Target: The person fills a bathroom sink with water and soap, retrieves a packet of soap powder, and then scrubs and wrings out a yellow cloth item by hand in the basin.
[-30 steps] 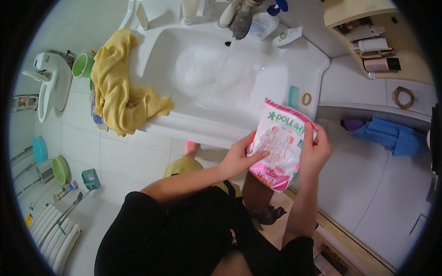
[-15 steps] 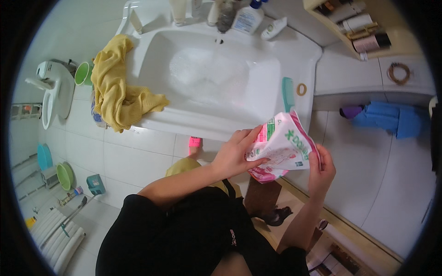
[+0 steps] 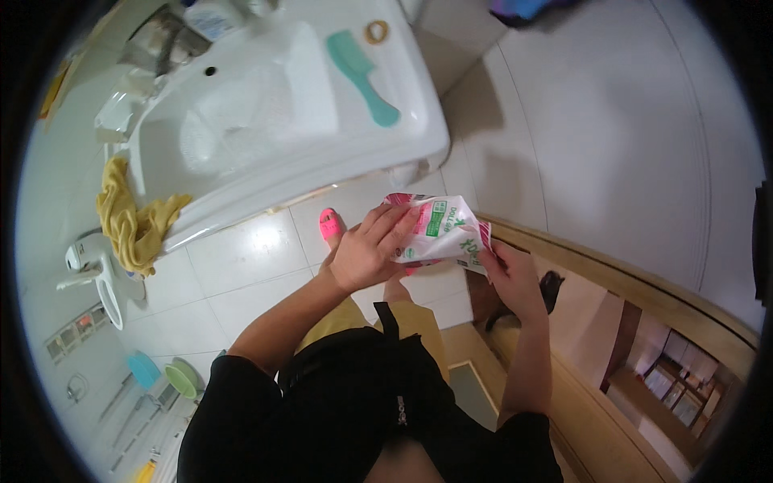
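Observation:
A soft white and pink plastic packet (image 3: 452, 219) is stretched between my two hands in front of my waist, past the near edge of the white washbasin (image 3: 427, 133). My left hand (image 3: 372, 247) lies over the packet's left end, with its fingers bent round it and the thumb beneath. At the other end, my right hand (image 3: 515, 278) pinches the pink-edged corner between thumb and fingers. Whether the packet is unsealed cannot be made out, nor what is inside.
On the basin's rim lie a green comb (image 3: 362, 76) and a tan ring-shaped band (image 3: 376, 32). A yellow knitted cloth (image 3: 133, 221) hangs over its left end. A dark cat (image 3: 550, 290) is by the wooden door frame (image 3: 628, 278). Pink slippers (image 3: 330, 225) are on my feet.
My view has turned to the right, so the basin sits further up and left. Both hands still hold the packet, which is now tilted and lower-lying, its front less fully shown.

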The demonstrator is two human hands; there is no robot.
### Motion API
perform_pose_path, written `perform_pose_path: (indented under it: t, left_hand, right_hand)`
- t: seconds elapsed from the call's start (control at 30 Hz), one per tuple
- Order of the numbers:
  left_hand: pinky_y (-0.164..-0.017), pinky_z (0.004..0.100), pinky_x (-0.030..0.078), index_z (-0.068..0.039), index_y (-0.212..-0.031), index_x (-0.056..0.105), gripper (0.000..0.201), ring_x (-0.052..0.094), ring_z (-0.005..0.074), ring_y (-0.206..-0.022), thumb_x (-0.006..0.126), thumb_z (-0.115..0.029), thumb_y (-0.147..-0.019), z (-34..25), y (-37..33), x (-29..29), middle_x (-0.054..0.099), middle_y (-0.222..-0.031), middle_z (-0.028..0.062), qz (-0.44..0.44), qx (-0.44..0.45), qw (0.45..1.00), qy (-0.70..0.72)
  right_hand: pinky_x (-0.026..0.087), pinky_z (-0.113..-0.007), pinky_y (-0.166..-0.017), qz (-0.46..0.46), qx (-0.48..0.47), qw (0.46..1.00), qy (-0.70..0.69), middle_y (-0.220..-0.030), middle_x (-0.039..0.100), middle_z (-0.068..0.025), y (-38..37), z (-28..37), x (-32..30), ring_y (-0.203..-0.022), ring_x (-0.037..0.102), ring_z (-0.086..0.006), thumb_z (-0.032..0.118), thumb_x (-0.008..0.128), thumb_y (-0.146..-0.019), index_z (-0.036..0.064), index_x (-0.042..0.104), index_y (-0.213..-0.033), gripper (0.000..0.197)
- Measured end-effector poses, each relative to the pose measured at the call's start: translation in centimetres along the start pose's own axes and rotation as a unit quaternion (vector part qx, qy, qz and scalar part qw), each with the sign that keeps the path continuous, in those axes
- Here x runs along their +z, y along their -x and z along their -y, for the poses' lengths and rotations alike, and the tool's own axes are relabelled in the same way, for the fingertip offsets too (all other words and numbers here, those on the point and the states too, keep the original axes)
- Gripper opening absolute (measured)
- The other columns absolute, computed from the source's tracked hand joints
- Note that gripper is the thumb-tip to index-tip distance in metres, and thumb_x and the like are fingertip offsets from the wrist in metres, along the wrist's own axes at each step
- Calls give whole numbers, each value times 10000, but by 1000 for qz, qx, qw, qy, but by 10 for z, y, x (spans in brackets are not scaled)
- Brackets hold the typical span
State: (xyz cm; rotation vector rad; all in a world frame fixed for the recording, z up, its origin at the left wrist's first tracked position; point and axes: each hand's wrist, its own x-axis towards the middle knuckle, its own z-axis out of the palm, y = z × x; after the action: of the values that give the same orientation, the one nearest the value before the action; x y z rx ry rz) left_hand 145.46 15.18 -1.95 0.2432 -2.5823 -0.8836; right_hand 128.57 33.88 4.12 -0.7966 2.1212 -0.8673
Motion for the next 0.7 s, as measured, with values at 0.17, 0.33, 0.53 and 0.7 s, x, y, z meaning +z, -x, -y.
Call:
perform_pose_path:
  t: [0.17, 0.33, 0.53, 0.7]
  left_hand:
    - [-823, 382, 517, -71, -1278, 446, 821, 501, 306, -1104, 809, -226, -558, 31, 24, 87, 502, -1223, 117, 96, -46, 992, 65]
    - [-972, 415, 416, -66, -1322, 378, 723, 422, 336, -1199, 709, -147, -684, 65, 45, 177, 410, -1310, 150, 198, -181, 963, 9]
    - [-946, 421, 427, -54, -1240, 462, 504, 451, 335, -1165, 612, -118, -764, 98, 77, 263, 455, -1263, 152, 207, -279, 937, 31]
    - [-927, 419, 442, -67, -1225, 486, 448, 474, 334, -1142, 586, -104, -790, 110, 110, 298, 473, -1254, 143, 238, -322, 914, 65]
  right_hand:
    - [422, -350, -552, -2, 23, 1000, -7, -705, 556, -219, -7, -87, 29, -602, 536, -356, 174, 553, -884, 6, 612, -963, 194]
    - [433, -433, -565, 7, 9, 997, 82, -704, 562, -233, -37, -188, 90, -656, 551, -406, 194, 554, -865, 9, 629, -867, 199]
    - [444, -486, -646, -30, 103, 978, 181, -732, 606, -195, -143, -341, 188, -727, 583, -392, 205, 510, -872, 24, 619, -821, 217]
    - [502, -459, -676, -5, 209, 950, 234, -809, 634, -190, -227, -449, 230, -796, 625, -355, 167, 498, -873, 167, 424, -1297, 431]
